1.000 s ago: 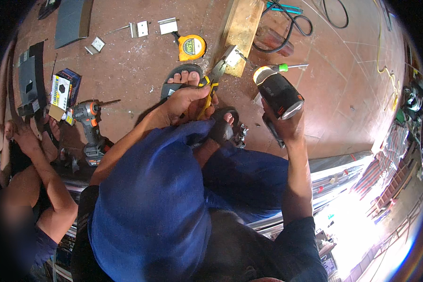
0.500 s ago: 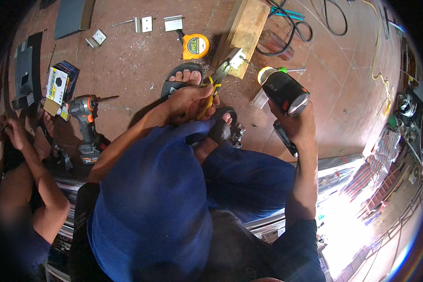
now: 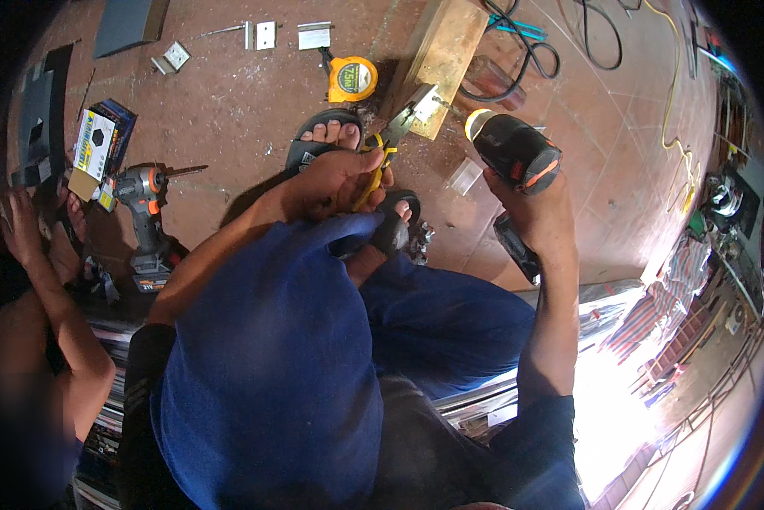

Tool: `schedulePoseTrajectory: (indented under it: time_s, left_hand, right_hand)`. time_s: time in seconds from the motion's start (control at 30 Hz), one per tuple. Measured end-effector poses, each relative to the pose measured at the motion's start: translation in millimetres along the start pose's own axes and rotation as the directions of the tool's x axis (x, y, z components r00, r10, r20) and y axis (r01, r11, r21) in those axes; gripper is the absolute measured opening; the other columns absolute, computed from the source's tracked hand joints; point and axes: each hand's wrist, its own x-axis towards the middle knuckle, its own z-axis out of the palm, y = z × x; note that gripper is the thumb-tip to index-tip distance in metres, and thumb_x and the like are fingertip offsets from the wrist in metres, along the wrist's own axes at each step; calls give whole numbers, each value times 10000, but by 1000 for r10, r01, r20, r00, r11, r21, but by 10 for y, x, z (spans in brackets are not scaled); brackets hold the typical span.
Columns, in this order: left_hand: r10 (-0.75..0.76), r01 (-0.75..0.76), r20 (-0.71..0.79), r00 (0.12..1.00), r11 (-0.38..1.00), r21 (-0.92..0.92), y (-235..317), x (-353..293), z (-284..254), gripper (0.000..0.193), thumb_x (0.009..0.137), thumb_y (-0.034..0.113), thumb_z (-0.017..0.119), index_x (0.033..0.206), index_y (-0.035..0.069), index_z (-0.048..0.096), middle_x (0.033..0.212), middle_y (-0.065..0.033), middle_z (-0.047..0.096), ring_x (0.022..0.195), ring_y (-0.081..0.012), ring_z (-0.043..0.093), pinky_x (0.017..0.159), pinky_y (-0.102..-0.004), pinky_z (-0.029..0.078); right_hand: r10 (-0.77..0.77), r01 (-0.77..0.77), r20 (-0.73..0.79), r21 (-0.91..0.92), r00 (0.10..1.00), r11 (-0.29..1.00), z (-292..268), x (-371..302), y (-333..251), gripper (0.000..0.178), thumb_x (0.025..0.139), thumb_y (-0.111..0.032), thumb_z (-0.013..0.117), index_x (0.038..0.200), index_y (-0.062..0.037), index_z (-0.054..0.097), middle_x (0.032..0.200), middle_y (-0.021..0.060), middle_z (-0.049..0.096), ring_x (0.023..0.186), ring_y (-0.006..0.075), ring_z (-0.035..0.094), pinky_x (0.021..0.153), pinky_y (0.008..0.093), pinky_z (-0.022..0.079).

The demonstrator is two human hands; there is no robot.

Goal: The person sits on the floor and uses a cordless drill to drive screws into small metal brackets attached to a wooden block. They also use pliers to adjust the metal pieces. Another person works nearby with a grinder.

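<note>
My left hand point(image 3: 341, 180) is closed around the yellow handles of a pair of pliers point(image 3: 397, 129). Their jaws grip a small silvery metal bracket point(image 3: 425, 100) against the near end of a wooden block point(image 3: 443, 61). In my right hand point(image 3: 531, 212) is a black cordless drill point(image 3: 511, 151) with orange trim, its front lit up. The drill bit points left toward the bracket; whether the tip touches it I cannot tell.
A yellow tape measure point(image 3: 351, 79), several metal brackets point(image 3: 265, 36) and a second cordless drill point(image 3: 144, 208) lie on the floor. A box point(image 3: 97, 144) stands left, near a co-worker's hand point(image 3: 21, 225). Black cable point(image 3: 531, 64) loops beyond the block.
The view has shifted slightly. My drill has tilted a little, and its front stays beside the bracket. My pliers keep their grip. The co-worker's hand has moved and its fingers are spread.
</note>
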Motion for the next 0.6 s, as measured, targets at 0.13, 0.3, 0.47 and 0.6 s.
schedulePoseTrajectory:
  time_s: [0.13, 0.3, 0.47, 0.6]
  left_hand:
    - [67, -77, 66, 996, 984, 163, 4, -12, -32, 449, 1078, 473, 513, 1062, 38, 624, 941, -38, 631, 786, -121, 639, 730, -264, 548]
    - [64, -74, 57, 996, 974, 213, 17, -10, -1, 459, 1075, 490, 509, 1066, 46, 626, 884, -37, 631, 784, -116, 636, 729, -262, 545]
    - [58, -53, -18, 998, 979, 197, -5, -19, 18, 457, 1084, 483, 489, 1078, 46, 622, 867, -52, 650, 780, -137, 643, 721, -257, 540]
    - [3, -2, -30, 1000, 999, 38, 2, 19, -42, 375, 1083, 416, 522, 1146, 57, 608, 951, -95, 664, 840, -189, 657, 737, -308, 559]
  right_hand:
    - [1, -2, 26, 17, 1000, 1000, -26, 22, -32, 350, 878, -176, 799, 1192, -76, 682, 991, 120, 738, 851, 229, 696, 795, 379, 550]
    - [-78, 78, 11, 46, 997, 996, -39, 74, -16, 325, 884, -149, 784, 1176, -57, 676, 873, 79, 706, 741, 191, 665, 716, 357, 547]
    - [-123, 110, 133, 101, 983, 989, -181, 230, 146, 366, 872, -138, 785, 1205, -51, 661, 940, 92, 697, 837, 220, 666, 802, 361, 552]
    - [-260, 263, 124, -8, 958, 965, -249, 434, 70, 432, 810, -126, 813, 1208, -50, 663, 993, 137, 745, 899, 265, 714, 844, 379, 565]
